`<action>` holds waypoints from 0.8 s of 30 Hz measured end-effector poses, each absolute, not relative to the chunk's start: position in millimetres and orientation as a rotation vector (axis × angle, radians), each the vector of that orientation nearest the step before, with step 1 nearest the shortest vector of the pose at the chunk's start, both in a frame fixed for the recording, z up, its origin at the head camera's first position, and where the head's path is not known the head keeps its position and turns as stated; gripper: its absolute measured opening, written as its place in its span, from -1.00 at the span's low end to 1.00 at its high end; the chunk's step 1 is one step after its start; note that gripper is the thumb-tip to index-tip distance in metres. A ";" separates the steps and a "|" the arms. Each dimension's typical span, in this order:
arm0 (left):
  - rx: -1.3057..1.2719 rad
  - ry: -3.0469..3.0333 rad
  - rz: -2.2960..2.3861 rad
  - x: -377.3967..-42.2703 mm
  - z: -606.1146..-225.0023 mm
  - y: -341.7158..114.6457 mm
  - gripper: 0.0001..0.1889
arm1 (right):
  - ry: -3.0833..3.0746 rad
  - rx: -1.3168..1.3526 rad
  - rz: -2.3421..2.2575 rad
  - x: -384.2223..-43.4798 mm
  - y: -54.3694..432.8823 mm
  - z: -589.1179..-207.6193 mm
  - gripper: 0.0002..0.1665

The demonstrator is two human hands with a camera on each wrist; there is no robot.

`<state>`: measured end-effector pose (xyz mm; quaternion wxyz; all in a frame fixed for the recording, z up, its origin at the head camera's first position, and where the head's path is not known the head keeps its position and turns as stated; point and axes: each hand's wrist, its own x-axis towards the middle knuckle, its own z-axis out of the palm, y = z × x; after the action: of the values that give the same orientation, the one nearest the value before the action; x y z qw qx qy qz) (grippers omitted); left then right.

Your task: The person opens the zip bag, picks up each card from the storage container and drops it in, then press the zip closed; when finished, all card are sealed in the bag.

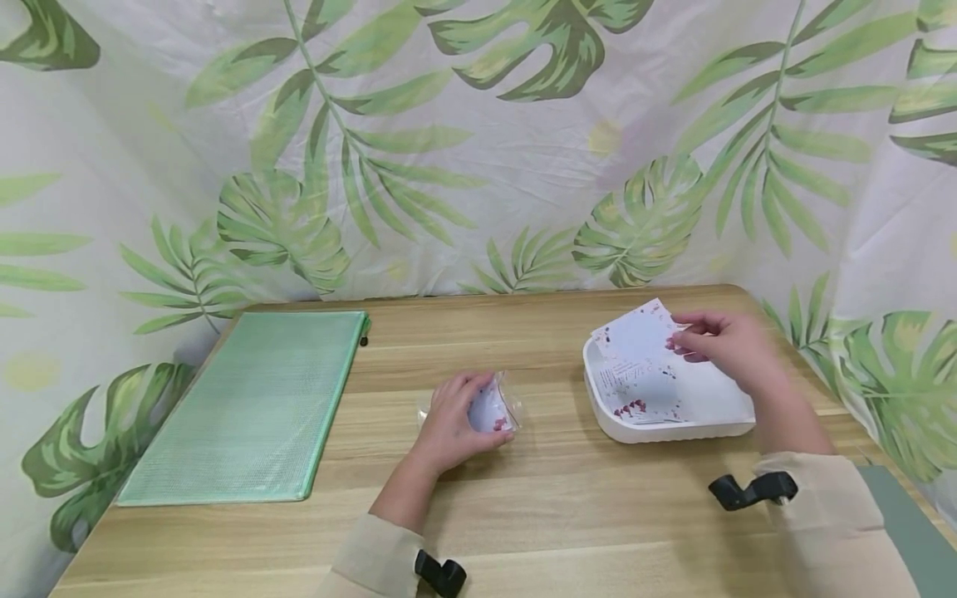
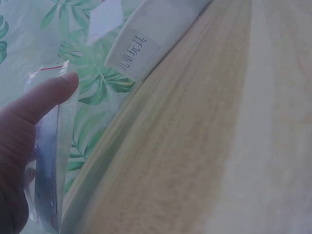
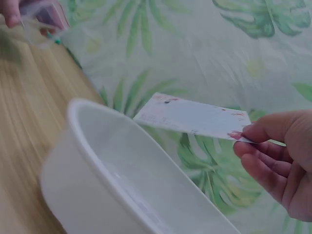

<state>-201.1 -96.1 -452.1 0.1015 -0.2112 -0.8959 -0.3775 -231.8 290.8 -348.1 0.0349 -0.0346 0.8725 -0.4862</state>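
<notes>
My right hand (image 1: 728,345) pinches a white printed card (image 1: 631,328) by one edge, thumb over fingers, above the white tub (image 1: 650,433). In the right wrist view the card (image 3: 195,118) is held nearly flat past the tub's rim. Another floral card (image 1: 646,399) with red marks lies inside the tub. Left of the tub, my left hand (image 1: 451,425) grips a clear plastic bag (image 1: 489,405) with similar cards in it, fingers and thumb around its sides. A red line runs along the bag's top in the left wrist view.
A green mesh zip pouch (image 1: 250,407) lies flat at the table's left. The wooden table (image 1: 553,515) ends at a leaf-print curtain (image 1: 523,166). A grey-green sheet (image 1: 908,531) is at the right edge. The tub wall bears a printed label (image 2: 131,51).
</notes>
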 end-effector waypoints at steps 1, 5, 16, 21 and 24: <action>-0.622 -2.647 -1.115 -201.1 -452.2 -96.1 -0.11 | 2.682 -0.106 -1.531 -228.9 284.7 -348.0 -0.42; -0.613 -2.657 -1.115 -200.8 -451.9 -95.8 -0.11 | 2.637 -0.114 -1.723 -219.0 257.1 -352.8 -0.44; -0.604 -2.683 -1.093 -201.2 -450.5 -95.2 -0.09 | 2.479 0.020 -1.910 -195.6 184.1 -381.5 -0.49; -0.581 -2.676 -1.089 -202.1 -451.0 -95.0 -0.08 | 2.453 0.066 -1.908 -189.9 163.8 -387.5 -0.53; -0.558 -2.672 -1.092 -202.3 -450.8 -95.3 -0.08 | 2.447 0.092 -1.920 -187.4 157.2 -388.8 -0.54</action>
<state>-202.3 -95.3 -450.8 0.1006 -0.1889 -0.9042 -0.3695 -187.4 157.2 -388.8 0.0149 0.0296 0.7863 -0.6170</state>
